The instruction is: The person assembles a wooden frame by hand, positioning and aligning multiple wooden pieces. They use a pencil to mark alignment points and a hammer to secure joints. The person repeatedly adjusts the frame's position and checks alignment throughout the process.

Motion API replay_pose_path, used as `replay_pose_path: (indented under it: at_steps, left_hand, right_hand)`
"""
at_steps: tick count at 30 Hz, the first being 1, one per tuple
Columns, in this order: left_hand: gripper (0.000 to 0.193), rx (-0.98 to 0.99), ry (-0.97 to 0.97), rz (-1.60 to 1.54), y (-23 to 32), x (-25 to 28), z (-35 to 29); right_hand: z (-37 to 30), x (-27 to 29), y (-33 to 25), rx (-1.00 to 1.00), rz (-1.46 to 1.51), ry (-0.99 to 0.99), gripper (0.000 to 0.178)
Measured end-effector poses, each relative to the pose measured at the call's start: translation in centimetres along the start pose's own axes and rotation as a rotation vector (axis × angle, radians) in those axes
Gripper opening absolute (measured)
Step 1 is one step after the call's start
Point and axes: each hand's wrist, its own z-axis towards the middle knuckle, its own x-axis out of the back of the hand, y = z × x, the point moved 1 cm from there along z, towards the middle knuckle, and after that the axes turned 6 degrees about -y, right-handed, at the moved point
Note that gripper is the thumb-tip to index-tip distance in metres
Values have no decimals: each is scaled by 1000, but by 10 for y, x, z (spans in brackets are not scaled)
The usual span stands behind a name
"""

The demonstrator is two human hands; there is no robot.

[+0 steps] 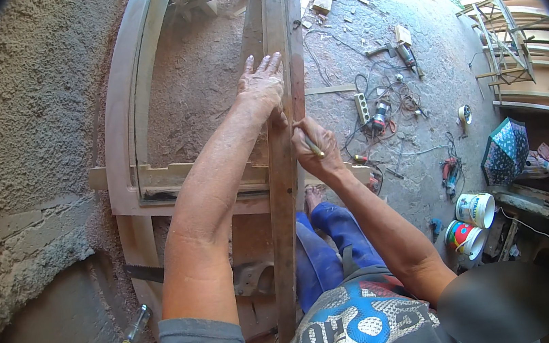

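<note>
A long wooden beam (284, 191) runs away from me over a wooden frame (119, 122) with a curved inner edge. My left hand (264, 89) lies on the beam's left side, its fingers stretched forward and slightly apart. Closer to me, my right hand (320, 149) is closed around a thin yellowish pencil (314, 147) against the beam's right edge. The pencil's tip is hidden by the fingers. A notched board (199, 174) crosses under the beam.
On the floor to the right lie a power strip (362, 108), a corded power tool (381, 116), a grinder (406, 56) and tangled cords. Two buckets (475, 210) and an umbrella (505, 151) stand farther right. A saw blade (145, 274) and rough wall (28, 119) are at left.
</note>
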Motion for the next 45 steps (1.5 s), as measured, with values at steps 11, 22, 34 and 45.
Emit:
replay_pose_path:
  at_steps: [11, 22, 34, 45]
  left_hand:
    - [93, -122, 157, -171, 5, -17, -18]
    - [110, -102, 99, -58, 18, -40, -39]
    - [110, -74, 155, -53, 19, -51, -33]
    - [121, -65, 114, -92, 21, -40, -46]
  right_hand:
    - [-5, -4, 4, -31, -56, -15, 19]
    - [-3, -5, 7, 23, -75, 10, 19]
    - [-4, -3, 5, 26, -104, 10, 19]
    - [-51, -4, -11, -22, -59, -39, 17]
